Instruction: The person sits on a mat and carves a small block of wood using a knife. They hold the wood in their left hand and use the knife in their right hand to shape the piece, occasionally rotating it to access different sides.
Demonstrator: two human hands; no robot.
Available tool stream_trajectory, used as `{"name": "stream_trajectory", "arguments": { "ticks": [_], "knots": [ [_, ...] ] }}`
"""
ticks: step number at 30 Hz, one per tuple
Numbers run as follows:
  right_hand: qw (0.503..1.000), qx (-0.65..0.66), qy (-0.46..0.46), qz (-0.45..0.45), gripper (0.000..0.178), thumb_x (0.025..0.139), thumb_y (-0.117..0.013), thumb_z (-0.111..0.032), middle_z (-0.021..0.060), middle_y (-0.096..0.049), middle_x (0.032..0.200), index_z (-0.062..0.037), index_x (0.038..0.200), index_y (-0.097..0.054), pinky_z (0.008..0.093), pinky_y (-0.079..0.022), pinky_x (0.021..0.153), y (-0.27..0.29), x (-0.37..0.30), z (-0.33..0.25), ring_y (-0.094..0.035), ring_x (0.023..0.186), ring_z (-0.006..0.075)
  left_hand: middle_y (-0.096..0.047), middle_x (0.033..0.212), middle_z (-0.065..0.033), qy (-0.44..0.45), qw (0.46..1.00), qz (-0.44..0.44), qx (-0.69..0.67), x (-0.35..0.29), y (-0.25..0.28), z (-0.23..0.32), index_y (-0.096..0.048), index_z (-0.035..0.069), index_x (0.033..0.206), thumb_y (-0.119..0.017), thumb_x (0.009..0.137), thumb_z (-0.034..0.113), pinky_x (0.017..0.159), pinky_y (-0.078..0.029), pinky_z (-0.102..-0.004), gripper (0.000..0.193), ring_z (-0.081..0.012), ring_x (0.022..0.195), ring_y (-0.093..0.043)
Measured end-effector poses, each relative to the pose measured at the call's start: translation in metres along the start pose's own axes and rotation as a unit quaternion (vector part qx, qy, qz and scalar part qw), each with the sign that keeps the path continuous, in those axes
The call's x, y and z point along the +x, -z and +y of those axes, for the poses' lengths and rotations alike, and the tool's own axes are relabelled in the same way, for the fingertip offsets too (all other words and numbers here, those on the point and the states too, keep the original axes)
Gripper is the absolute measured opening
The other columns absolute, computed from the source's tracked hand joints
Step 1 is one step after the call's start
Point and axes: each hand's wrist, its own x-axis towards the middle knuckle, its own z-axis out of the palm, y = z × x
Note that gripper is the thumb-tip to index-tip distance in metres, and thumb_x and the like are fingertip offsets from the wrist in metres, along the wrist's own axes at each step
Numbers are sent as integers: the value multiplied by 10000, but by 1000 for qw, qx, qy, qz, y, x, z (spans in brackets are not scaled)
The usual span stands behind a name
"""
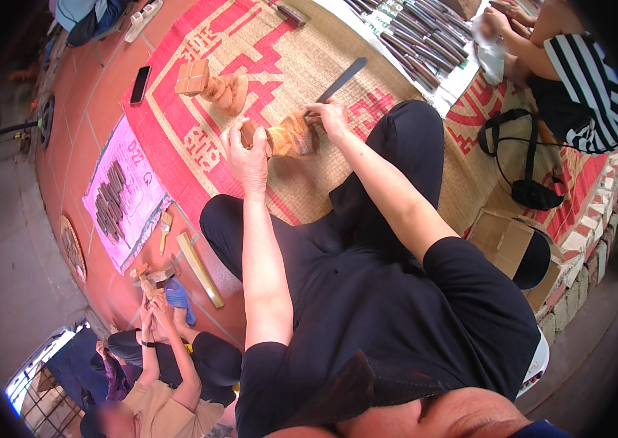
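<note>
A carved wooden piece (293, 137) with a block-shaped end lies in front of me, low over the woven mat. My left hand (247, 158) wraps round its block end. In my right hand (329, 119) is a long, flat, dark file-like tool (343, 79), pinched near its lower end, with the blade slanting away to the upper right. That hand is close to the right end of the carving; whether the tool touches the wood I cannot tell. Just beyond my left hand, a second carved wooden piece (227, 93) with a square block rests on the mat.
A phone (140, 85) lies at the mat's left edge. Dark rods cover a pink sheet (133, 150) beside a brush (166, 230) and wooden bar (200, 270). Many dark-handled tools (425, 36) lie far right, near a person in stripes (593, 87). Another person (170, 358) works lower left.
</note>
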Motion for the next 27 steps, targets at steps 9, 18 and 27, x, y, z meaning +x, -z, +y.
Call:
{"name": "stream_trajectory", "arguments": {
  "ticks": [9,18,27],
  "knots": [
    [997,19,-45,-52,185,727,-748,-85,88,-662,773,14,823,-625,262,-520,556,-1,-5,10,-633,624,161,-523,1068,-83,5,1000,-4,-2,0,0,-1,-619,76,1087,-669,807,236,927,-436,-357,327,-238,1031,-554],
    [994,-106,-7,18,201,685,-757,-143,109,-678,721,9,760,-648,298,-501,568,2,-13,2,-635,607,173,-525,1076,-81,10,1000,-3,-8,-5,4,-4,-619,77,1087,-677,801,233,933,-435,-363,330,-238,1041,-551],
    [999,-36,-8,4,228,675,-759,-171,92,-680,703,23,749,-665,295,-485,577,6,-18,1,-634,618,158,-525,1074,-79,-4,1000,8,-13,-5,4,-9,-620,80,1084,-673,804,240,924,-437,-359,327,-238,1032,-553]
  ]
}}
